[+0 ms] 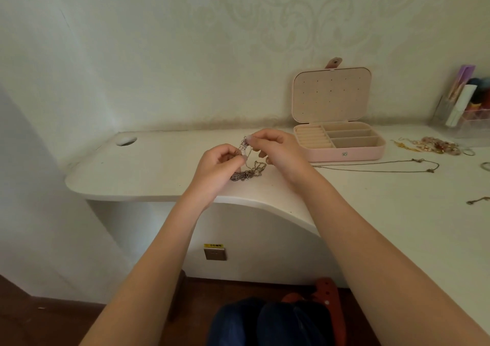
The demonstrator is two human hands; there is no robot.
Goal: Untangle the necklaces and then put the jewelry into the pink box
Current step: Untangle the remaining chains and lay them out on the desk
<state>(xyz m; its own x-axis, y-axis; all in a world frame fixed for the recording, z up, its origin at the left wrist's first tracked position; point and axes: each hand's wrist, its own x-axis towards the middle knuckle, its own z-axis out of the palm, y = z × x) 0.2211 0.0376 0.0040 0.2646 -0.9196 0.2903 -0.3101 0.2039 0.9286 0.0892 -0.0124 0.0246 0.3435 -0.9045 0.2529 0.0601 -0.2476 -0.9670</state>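
A knot of thin silver necklaces (248, 170) hangs between my hands, its lower loops lying on the white desk (148, 170). My left hand (216, 166) pinches the chains from the left. My right hand (275, 146) pinches strands slightly higher, from the right. The pink box (342, 149) stands open to the right of my hands, lid propped against the wall, its beige compartments holding nothing I can see. One long thin necklace (379, 166) lies stretched out on the desk in front of the box.
A heap of gold and beaded jewelry (434, 145) lies right of the box, with small rings and a clasp piece (477, 200) near the right edge. A clear organizer (466, 107) with pens stands at the back right. A cable hole (126, 141) is at the desk's left.
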